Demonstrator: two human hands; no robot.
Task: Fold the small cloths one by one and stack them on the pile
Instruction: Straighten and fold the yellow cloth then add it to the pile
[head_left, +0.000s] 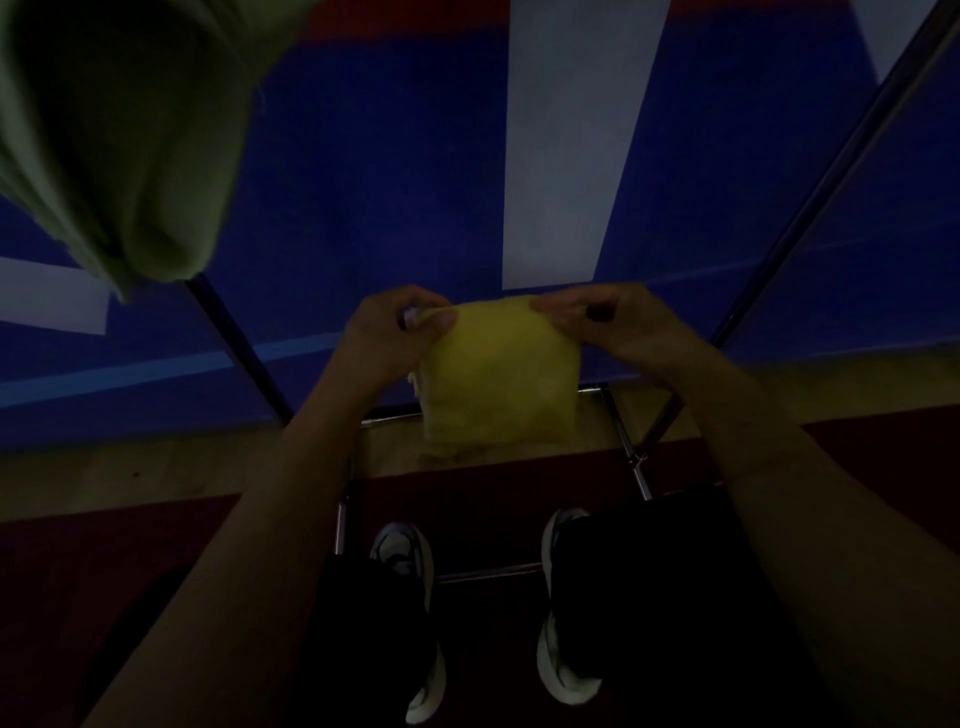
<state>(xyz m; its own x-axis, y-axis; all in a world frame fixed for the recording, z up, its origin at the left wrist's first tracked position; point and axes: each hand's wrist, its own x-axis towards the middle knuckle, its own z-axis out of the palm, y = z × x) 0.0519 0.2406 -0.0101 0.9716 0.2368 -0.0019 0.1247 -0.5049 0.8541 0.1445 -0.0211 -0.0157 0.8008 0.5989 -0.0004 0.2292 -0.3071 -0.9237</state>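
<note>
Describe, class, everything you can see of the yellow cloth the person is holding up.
The small yellow fabric cloth looks soft and thin, roughly square with rounded lower corners. It hangs in the air in front of the person, above the floor and the metal frame. The left hand pinches its top left corner and the right hand pinches its top right corner. A bit of white shows at its left edge; what that is cannot be told in the dim light.

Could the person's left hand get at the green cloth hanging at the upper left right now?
Probably not at once: the left hand pinches a top corner of the square yellow cloth, as does the right hand. The way to the hanging green cloth looks open; the grip must release first.
</note>
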